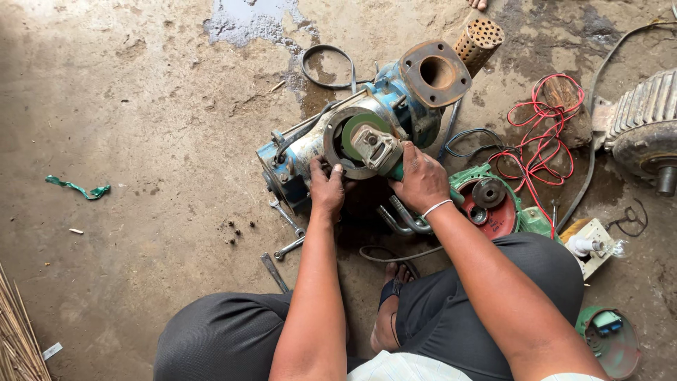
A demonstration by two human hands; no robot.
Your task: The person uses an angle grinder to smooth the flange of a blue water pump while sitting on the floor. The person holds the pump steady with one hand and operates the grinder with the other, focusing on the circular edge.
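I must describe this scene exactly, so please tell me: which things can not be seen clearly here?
Head view only:
- Angle grinder handle: hidden under the right hand.
- Blue pump underside: hidden by its own body and the left hand.
- Grey motor: cut off by the right edge.
- Dark bits on the floor: too small.
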